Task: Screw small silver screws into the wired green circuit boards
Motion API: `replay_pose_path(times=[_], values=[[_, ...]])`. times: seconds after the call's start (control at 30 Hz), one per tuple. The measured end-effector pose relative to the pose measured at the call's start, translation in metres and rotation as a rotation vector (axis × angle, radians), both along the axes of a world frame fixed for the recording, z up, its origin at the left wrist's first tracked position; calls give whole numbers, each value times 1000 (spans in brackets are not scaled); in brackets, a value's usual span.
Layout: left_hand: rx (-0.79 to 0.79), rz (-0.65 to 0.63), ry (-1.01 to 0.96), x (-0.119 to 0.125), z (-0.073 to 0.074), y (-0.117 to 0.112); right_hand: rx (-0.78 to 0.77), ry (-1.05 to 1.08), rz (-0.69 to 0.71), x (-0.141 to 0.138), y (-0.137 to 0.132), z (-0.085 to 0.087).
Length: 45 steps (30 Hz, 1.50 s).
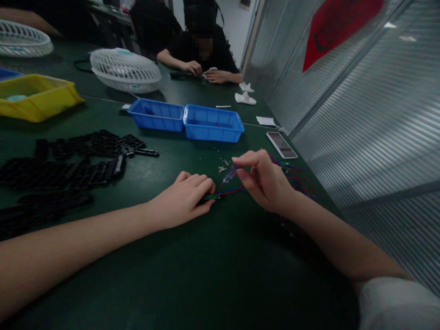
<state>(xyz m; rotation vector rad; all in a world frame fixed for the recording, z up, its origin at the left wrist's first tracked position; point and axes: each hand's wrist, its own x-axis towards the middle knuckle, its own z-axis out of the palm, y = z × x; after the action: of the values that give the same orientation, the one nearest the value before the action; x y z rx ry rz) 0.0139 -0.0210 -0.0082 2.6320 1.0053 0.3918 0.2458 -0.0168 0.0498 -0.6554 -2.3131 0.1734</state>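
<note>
Resting on the green table, my left hand (187, 197) pinches a small green circuit board (212, 197) between thumb and fingers. Red and blue wires (233, 190) run from the board toward the right, passing under my right hand (266, 181). That hand is closed on a small screwdriver (231, 174) with a clear purplish handle. The screwdriver slants down to the left, its tip just above the board's wired end; whether it touches cannot be made out. Just beyond the tip lies a loose pile of tiny screws (223, 167).
Black plastic parts (85, 158) lie heaped at left. Two blue bins (213, 123) stand ahead, a yellow bin (41, 98) farther left. A phone (282, 145) and more wired boards (299, 178) lie at right. White fan grilles (125, 71) and a person (206, 50) working are across the table.
</note>
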Motion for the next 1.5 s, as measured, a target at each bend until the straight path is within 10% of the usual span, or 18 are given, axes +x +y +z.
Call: replay_pose_path(times=[0.37, 0.7, 1.13, 1.5], values=[[6, 2, -23, 0, -4, 0, -1, -50, -49, 5, 6, 25], [-38, 18, 16, 2, 5, -2, 130, -475, -362, 5, 5, 17], [-34, 11, 14, 1, 2, 0, -46, -71, -62, 5, 5, 13], [-59, 15, 12, 1, 7, -2, -17, -182, 7, 13, 0, 35]])
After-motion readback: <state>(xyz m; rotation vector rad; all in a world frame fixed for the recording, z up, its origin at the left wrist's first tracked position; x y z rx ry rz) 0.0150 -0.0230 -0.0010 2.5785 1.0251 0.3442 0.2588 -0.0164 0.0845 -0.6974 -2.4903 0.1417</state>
